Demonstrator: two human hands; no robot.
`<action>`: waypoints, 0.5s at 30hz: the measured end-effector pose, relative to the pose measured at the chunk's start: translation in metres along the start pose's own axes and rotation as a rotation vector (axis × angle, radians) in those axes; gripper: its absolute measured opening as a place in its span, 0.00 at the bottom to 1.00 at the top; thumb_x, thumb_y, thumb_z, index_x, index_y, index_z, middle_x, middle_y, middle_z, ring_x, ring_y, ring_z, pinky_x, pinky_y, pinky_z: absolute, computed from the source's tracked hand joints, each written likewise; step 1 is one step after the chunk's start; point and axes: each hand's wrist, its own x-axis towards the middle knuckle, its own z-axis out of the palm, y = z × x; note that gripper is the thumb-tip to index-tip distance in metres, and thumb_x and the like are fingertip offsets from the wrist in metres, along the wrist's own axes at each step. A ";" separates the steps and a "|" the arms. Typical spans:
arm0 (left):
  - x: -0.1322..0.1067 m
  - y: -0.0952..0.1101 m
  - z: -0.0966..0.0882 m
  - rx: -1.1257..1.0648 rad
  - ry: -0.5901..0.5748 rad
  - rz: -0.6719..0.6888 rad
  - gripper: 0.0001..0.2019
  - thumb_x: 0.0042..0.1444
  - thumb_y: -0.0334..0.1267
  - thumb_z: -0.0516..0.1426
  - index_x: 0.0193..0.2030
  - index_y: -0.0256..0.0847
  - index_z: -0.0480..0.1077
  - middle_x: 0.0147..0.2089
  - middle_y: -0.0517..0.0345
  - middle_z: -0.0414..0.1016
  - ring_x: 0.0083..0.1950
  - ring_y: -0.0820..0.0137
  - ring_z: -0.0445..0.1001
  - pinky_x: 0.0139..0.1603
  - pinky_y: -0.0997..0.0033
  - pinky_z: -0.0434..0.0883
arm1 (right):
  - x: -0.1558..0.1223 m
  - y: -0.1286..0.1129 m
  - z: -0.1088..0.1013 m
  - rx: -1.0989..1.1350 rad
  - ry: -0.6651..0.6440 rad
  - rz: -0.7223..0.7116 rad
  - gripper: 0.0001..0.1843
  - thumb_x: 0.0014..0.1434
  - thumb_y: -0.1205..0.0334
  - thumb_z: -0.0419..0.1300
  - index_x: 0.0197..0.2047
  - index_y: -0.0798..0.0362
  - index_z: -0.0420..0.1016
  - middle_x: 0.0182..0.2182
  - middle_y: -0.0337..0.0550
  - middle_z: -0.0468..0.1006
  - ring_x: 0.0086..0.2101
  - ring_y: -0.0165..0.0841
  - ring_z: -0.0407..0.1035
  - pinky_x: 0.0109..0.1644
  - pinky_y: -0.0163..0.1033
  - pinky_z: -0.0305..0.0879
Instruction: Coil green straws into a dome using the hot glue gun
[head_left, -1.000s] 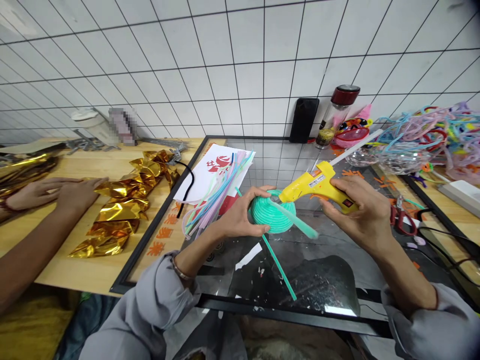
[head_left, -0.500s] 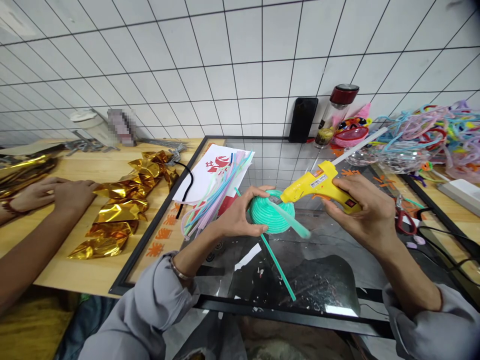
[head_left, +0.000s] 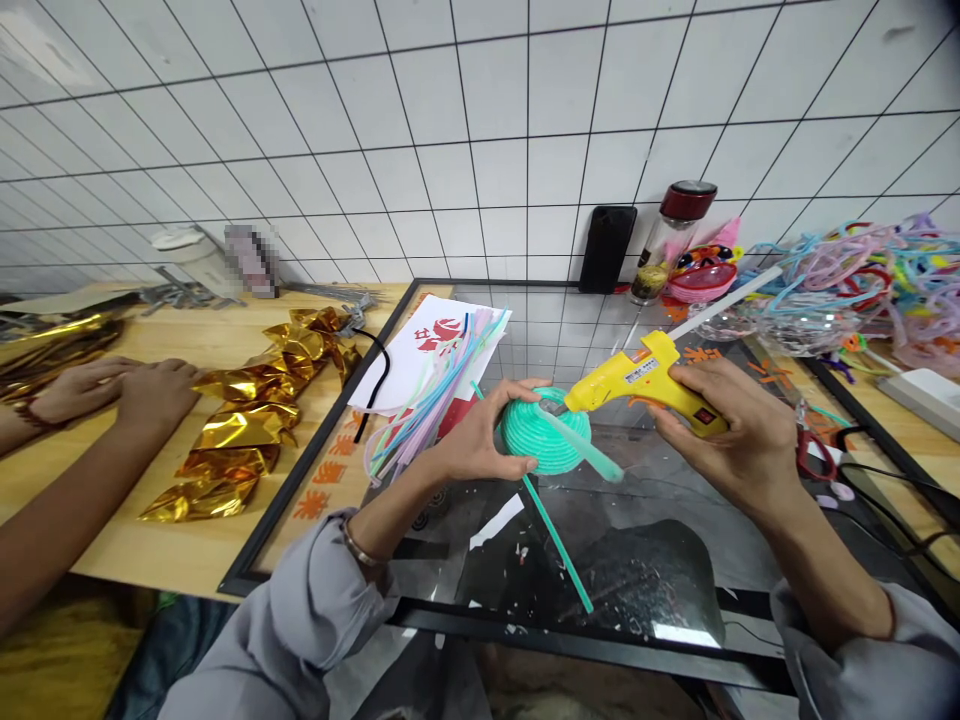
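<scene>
My left hand is closed around a teal coiled tube dome, holding it just above the glass-topped board. A loose tail of the same teal tube trails down towards me. My right hand grips a yellow hot glue gun by the handle. Its nozzle touches the top of the coil, and a white glue stick juts out of the gun's rear.
A bundle of pastel tubes lies on white paper left of the coil. Gold foil pieces cover the wooden table, where another person's hands rest. A phone, a bottle and a tangle of coloured tubes stand at the back right.
The view has shifted slightly. Both hands, the coil and the glue gun keep nearly the same pose, with the nozzle still at the top of the coil.
</scene>
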 end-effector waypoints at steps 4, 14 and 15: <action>0.000 -0.001 -0.001 0.002 -0.014 0.008 0.35 0.43 0.41 0.72 0.56 0.48 0.62 0.71 0.41 0.61 0.71 0.49 0.64 0.70 0.39 0.60 | 0.000 -0.003 0.001 -0.016 -0.010 0.013 0.15 0.59 0.60 0.67 0.50 0.47 0.75 0.37 0.45 0.81 0.34 0.40 0.76 0.38 0.45 0.75; 0.001 0.001 0.000 0.011 -0.013 0.025 0.34 0.45 0.42 0.71 0.57 0.48 0.61 0.71 0.42 0.62 0.71 0.50 0.64 0.70 0.41 0.61 | 0.001 -0.010 0.007 -0.007 0.027 -0.026 0.16 0.59 0.64 0.66 0.50 0.48 0.73 0.37 0.45 0.80 0.33 0.38 0.75 0.35 0.43 0.73; 0.001 0.002 0.001 0.010 -0.010 0.026 0.33 0.45 0.42 0.71 0.57 0.47 0.61 0.71 0.42 0.62 0.71 0.50 0.64 0.69 0.41 0.61 | 0.001 -0.011 0.008 -0.007 0.032 -0.037 0.16 0.59 0.65 0.66 0.51 0.48 0.73 0.37 0.45 0.79 0.33 0.38 0.75 0.35 0.42 0.73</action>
